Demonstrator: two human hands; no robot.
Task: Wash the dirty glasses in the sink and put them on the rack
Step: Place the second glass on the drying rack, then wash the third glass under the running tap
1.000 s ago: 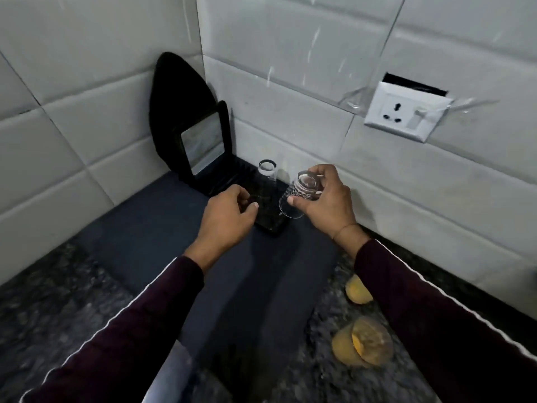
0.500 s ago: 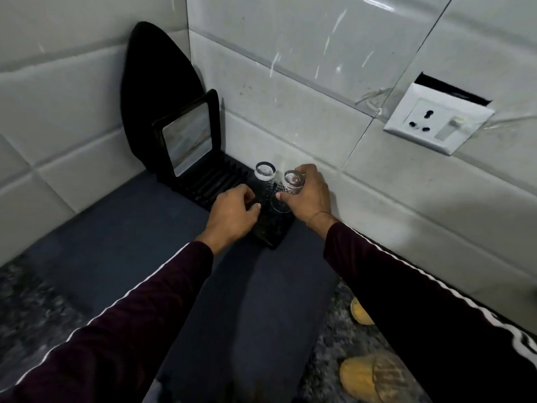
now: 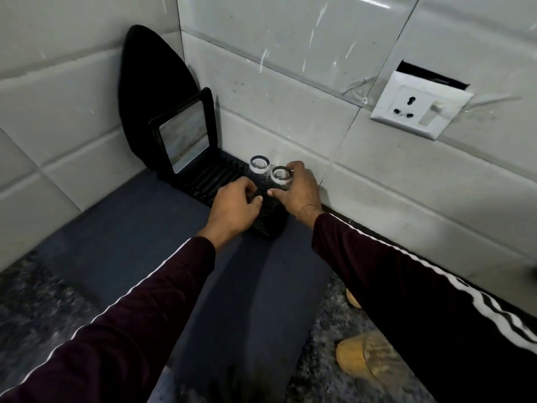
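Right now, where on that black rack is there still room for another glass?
The ribbed stretch of the rack between the mirror and the far glass looks bare. The near end is crowded: the second glass and both hands, left hand, right hand.

Lower body of the clear upturned glass (image 3: 281, 177) is hidden behind the right hand (image 3: 299, 193) fingers. The black ribbed plastic rack (image 3: 209, 178): near end is covered by both hands. Left hand (image 3: 235, 206) fingertips curl under, contact unreadable. Two yellowish dirty glasses (image 3: 369, 362), well behind the fingers, are blurred; one is cut off by the dark sleeve.
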